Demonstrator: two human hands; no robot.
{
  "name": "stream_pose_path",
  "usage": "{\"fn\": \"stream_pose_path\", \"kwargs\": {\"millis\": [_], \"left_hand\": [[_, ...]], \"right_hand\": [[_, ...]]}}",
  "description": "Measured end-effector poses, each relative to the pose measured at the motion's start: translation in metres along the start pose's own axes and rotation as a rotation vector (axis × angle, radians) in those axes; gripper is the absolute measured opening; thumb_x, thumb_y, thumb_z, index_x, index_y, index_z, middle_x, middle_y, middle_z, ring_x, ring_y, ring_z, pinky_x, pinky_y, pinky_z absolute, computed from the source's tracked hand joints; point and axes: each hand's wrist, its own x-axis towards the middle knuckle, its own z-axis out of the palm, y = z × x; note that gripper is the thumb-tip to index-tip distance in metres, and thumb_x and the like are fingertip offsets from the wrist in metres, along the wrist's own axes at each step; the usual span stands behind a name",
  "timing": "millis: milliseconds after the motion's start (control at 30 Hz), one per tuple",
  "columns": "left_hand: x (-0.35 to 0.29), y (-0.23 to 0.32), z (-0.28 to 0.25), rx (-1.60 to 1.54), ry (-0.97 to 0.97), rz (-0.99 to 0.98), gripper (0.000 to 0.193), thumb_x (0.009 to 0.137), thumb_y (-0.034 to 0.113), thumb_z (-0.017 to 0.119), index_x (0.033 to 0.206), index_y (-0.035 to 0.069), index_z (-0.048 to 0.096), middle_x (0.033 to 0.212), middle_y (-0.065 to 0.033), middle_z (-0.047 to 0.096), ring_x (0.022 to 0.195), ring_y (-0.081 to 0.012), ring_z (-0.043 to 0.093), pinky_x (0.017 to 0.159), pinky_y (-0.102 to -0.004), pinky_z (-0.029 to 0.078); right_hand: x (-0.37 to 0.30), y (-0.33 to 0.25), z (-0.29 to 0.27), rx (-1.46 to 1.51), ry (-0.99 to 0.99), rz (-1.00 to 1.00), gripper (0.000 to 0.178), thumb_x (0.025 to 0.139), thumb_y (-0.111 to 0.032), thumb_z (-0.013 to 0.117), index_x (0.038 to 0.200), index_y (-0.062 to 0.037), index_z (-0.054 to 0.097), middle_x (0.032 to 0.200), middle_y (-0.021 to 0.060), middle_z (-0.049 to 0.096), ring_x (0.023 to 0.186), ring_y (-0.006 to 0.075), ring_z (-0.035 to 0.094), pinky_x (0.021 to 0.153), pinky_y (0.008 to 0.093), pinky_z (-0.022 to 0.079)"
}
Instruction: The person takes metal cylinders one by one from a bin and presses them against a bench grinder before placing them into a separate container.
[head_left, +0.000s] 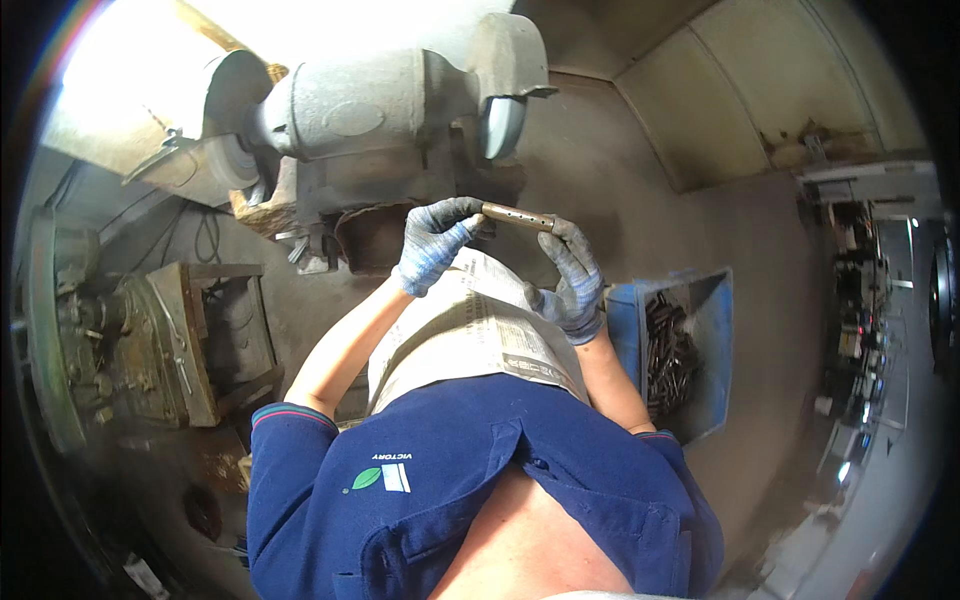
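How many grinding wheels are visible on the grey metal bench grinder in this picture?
2: a pale round grinding wheel at the left end of the grey metal bench grinder, and a bluish-white grinding wheel at its right end. Guards partly hide both.

Left forearm (350,345) bare, angled forward and inward; left hand (432,245) gloved, fingers (460,209) pointing right, thumb and fingertips in pinch. Right forearm (612,385) bare too, slanting inward; right hand (577,285) gloved, fingers reaching forward and left, thumb (534,297) standing apart, gap visible. Hands near each other, not touching, right slightly closer to torso (530,540).
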Motion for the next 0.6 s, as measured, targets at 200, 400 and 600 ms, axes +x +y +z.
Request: {"fn": "stream_pose_path", "kwargs": {"millis": [200,400,600], "left_hand": [[0.0,-0.017,0.022,-0.048,-0.182,-0.117,0.017,0.086,0.004,0.061,0.1,-0.005,0.062,0.088,-0.0081,0.066,0.077,-0.0131,0.062,0.072,-0.0264,0.052],[0.001,-0.031,0.005,0.305,-0.191,-0.13,0.019,0.086,0.007,0.06,0.098,-0.007,0.062,0.084,-0.0059,0.064,0.073,-0.012,0.059,0.068,-0.0248,0.049],[-0.022,-0.063,-0.056,0.173,0.085,-0.389,0.015,0.087,0.008,0.059,0.098,-0.003,0.062,0.08,-0.0044,0.063,0.062,-0.0111,0.06,0.056,-0.0204,0.048]], "right_hand": [[-0.033,-0.021,-0.027,-0.077,0.058,0.081,0.053,0.073,-0.03,0.075,0.114,-0.0004,0.06,0.121,0.0185,0.054,0.113,0.0327,0.053,0.096,0.0391,0.043],[-0.088,-0.024,-0.092,-0.371,0.103,0.307,0.047,0.07,-0.023,0.074,0.111,-0.003,0.062,0.119,0.0197,0.054,0.109,0.034,0.055,0.093,0.0393,0.044],[-0.189,0.005,-0.18,-0.647,0.257,0.552,0.046,0.07,-0.021,0.071,0.108,0.001,0.058,0.111,0.0191,0.055,0.104,0.0335,0.054,0.092,0.0388,0.043]]}}
